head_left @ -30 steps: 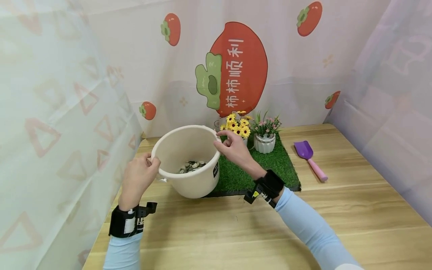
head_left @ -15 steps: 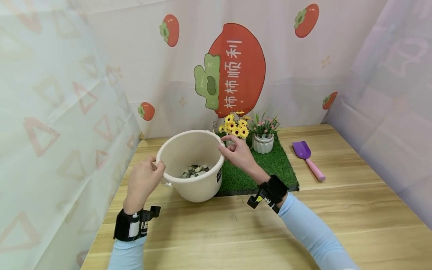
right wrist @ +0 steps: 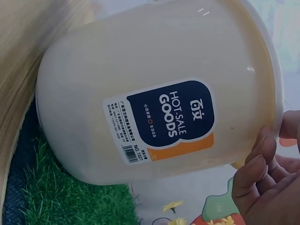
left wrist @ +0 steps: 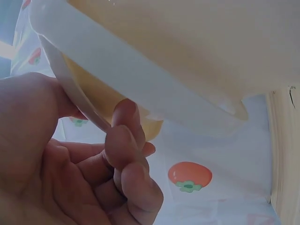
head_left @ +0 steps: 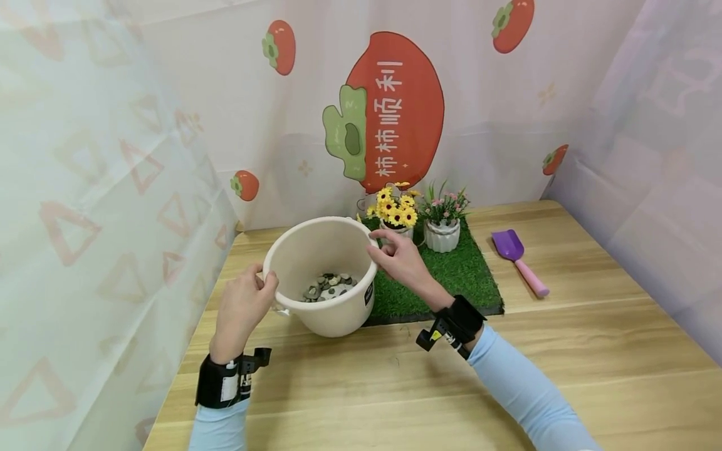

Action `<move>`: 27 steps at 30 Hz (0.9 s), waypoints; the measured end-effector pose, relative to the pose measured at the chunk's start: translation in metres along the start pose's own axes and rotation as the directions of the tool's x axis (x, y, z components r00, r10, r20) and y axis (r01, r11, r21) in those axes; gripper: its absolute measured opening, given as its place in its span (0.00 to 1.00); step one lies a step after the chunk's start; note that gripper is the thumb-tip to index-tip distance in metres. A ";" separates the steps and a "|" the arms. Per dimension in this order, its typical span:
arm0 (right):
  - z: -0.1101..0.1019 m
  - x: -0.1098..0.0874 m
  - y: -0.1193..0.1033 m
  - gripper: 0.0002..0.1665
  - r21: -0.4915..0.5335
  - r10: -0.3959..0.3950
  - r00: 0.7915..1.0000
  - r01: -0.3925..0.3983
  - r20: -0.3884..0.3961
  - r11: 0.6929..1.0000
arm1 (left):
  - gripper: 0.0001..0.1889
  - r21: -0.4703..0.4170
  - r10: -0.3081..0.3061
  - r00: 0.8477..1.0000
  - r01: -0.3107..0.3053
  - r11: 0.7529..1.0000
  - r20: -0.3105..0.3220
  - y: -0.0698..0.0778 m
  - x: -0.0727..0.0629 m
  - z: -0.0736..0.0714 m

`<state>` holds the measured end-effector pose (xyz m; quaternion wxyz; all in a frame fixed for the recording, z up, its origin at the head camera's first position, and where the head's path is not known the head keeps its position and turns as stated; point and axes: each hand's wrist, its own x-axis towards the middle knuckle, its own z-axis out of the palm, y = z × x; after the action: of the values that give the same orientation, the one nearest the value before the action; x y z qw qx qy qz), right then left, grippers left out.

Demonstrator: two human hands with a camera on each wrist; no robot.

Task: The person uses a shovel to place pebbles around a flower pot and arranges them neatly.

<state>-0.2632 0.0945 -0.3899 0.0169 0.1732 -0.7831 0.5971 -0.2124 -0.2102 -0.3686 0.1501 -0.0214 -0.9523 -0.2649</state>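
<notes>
A cream plastic bucket point(head_left: 333, 319) stands left of centre on the wooden table, partly over the edge of the artificial turf. Small grey and pale pebbles point(head_left: 327, 288) lie in its bottom. My left hand point(head_left: 241, 307) pinches the left rim, thumb on one side and curled fingers on the other, as the left wrist view also shows. On the opposite side, my right hand point(head_left: 402, 262) pinches the rim between thumb and fingers. A dark "HOT-SALE GOODS" label point(right wrist: 171, 117) faces the right wrist camera. Whether the bucket's base fully touches the table is hard to tell.
The green turf mat point(head_left: 451, 282) bears a pot of yellow flowers point(head_left: 397, 213) and a white pot with pink flowers point(head_left: 442, 235). To the right lies a purple scoop point(head_left: 510, 245) with a pink handle. Printed curtains point(head_left: 479, 150) enclose the table.
Over the first half second the bucket shifted slightly right and nearer, both hands keeping their hold on its rim. Since then it has stayed almost still.
</notes>
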 end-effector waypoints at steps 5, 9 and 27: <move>-0.004 0.002 0.000 0.25 -0.009 0.016 0.999 -0.016 0.038 1.000 | 0.25 0.003 -0.003 1.000 0.003 1.000 0.019 -0.001 0.004 -0.002; -0.008 0.003 0.000 0.25 -0.002 0.036 0.997 -0.036 0.075 0.999 | 0.25 0.005 0.001 1.000 -0.001 1.000 0.027 -0.003 0.011 -0.003; -0.052 -0.006 -0.005 0.29 -0.031 0.122 0.980 -0.119 0.155 0.992 | 0.27 -0.025 -0.051 0.994 0.054 0.998 0.095 -0.010 0.023 -0.003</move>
<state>-0.2652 0.1439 -0.3721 -0.0787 0.1716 -0.7974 0.5731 -0.2345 -0.2211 -0.3646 0.0976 -0.0108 -0.9548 -0.2806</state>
